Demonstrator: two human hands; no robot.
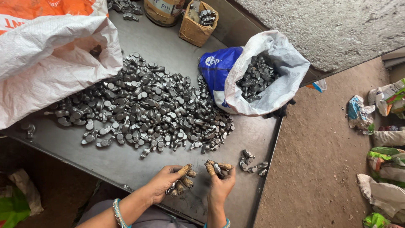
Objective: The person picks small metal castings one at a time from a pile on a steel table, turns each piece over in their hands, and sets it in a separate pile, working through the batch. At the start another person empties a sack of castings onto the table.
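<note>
A big heap of small dark metal parts (143, 109) lies on the grey metal table (126, 162). My left hand (171, 181), fingertips wrapped in tan tape, is closed on one or more metal parts near the table's front edge. My right hand (220, 179), taped the same way, grips a single metal part (217, 169) between thumb and fingers. A small cluster of the same parts (252, 164) sits just right of my right hand. Bangles circle my left wrist.
A blue and white sack (270, 90) full of parts stands at the table's right edge. A large white and orange sack (46, 55) lies at the left. A cardboard box (196, 25) and a tin (162, 10) stand at the back. Bags litter the dirt floor (329, 160).
</note>
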